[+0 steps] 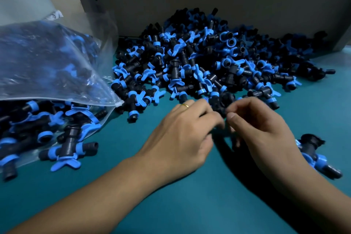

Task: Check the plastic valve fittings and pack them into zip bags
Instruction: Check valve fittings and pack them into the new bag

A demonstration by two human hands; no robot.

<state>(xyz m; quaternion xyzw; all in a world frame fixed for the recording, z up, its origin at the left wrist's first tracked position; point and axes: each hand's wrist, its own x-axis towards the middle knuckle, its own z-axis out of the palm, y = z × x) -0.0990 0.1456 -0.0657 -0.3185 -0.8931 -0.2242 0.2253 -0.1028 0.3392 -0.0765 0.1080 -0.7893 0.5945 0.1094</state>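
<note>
A large heap of black valve fittings with blue handles point(205, 62) lies on the green table point(209, 205) against a cardboard wall. At the heap's near edge both hands meet on one black fitting point(220, 105). My left hand point(182, 133), with a ring on it, curls its fingers onto the fitting from the left. My right hand point(260, 127) pinches it from the right with thumb and fingers. At the left a clear zip bag point(57, 74) lies open toward me, with several fittings spilling from its mouth.
A single fitting point(315, 156) lies on the table just right of my right wrist. The cardboard wall point(209, 2) closes off the back. More clear plastic point(24, 0) stands behind the bag at the far left.
</note>
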